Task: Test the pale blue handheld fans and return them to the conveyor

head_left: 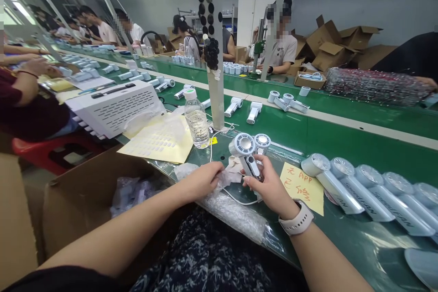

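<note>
My right hand (270, 187) is closed round the handle of a white handheld fan (246, 150), its round head pointing away from me. A second fan (262, 142) lies just behind it. My left hand (205, 179) pinches a thin clear plastic wrap (226, 178) next to the fan's handle. A white cable (239, 198) runs under both hands. A strip of bubble wrap (236, 214) lies at the green table's (342, 137) near edge. My right wrist wears a white watch.
A row of wrapped fans (369, 191) lies at right beside a yellow handwritten note (303, 185). A water bottle (196, 121), a sheet of stickers (157, 143), a white vented box (112, 105) and a post (215, 86) stand ahead. An open carton (85, 191) is at left. Other workers sit around.
</note>
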A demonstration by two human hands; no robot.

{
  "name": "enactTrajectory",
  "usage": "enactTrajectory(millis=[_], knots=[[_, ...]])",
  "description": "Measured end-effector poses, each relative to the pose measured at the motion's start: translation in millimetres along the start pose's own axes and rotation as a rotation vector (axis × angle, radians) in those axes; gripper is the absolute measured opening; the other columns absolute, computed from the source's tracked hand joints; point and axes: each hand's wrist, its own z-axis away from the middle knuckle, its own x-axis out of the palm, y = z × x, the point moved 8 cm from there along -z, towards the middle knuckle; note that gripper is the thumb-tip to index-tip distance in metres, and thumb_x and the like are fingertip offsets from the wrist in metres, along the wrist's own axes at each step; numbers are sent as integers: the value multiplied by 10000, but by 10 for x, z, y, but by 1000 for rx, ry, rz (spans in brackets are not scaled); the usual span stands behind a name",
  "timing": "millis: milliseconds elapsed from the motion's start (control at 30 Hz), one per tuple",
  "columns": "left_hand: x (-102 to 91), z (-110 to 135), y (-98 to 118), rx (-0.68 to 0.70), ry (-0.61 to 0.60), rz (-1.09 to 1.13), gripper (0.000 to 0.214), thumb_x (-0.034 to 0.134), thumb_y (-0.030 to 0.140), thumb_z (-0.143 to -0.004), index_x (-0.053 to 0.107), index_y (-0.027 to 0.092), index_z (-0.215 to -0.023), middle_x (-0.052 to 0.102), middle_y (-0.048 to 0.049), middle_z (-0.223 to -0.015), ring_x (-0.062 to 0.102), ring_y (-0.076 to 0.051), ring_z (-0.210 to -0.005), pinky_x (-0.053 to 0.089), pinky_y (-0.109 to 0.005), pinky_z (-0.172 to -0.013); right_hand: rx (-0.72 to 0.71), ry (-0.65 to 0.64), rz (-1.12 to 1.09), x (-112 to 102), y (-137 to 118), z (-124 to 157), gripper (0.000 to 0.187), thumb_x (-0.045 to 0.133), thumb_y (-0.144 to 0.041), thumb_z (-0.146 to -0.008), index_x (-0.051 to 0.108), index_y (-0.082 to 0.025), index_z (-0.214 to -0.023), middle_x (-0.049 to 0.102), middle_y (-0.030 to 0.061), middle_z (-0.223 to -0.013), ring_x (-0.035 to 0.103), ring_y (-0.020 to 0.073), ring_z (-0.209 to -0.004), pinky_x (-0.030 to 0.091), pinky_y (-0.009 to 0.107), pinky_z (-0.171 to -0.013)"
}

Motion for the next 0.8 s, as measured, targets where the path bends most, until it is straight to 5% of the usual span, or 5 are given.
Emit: enactTrajectory(millis=[133, 267, 367, 600, 800], knots=[[-61, 45, -163, -110, 61, 260, 545, 389, 11, -710, 491, 211, -1206, 658, -15, -913, 639, -184, -821, 484, -288, -756, 25, -1, 33, -12, -4, -2, 546, 657, -268, -743, 405, -238, -1226, 707, 42, -996, 676, 215, -770, 510, 393, -736], [-37, 9, -57, -37, 84, 198, 295, 421, 60, -713, 566, 207, -924, 636, -68, -999, 606, -241, -1011, 459, -344, -876, 10, -5, 56, -12, -7, 5, 558, 664, -273, -745, 412, -235, -1241, 709, 41, -991, 666, 223, -806, 504, 395, -757], [-33, 10, -70, -50, 115, 191, 54, 521, 196, -749, 513, 213, -800, 606, -45, -884, 593, -237, -888, 446, -333, -797, 2, -3, 46, -17, 6, 1, 560, 666, -272, -753, 409, -234, -1249, 712, 46, -1004, 669, 227, -817, 505, 398, -762], [-68, 128, -353, -262, 278, 377, 165, 416, 400, -907, 470, 244, -904, 483, 66, -556, 525, -188, -588, 357, -292, -627, 30, -32, 31, -10, 43, -19, 578, 688, -255, -757, 421, -243, -1269, 719, 44, -1019, 670, 216, -792, 505, 382, -734], [-103, 31, -343, -215, 214, 562, 244, 502, 446, -829, 510, 230, -713, 585, 30, -595, 557, -189, -653, 395, -297, -658, -60, -110, -111, 55, -69, 42, 558, 717, -341, -794, 503, -260, -1302, 711, 52, -1004, 689, 217, -737, 537, 364, -636]])
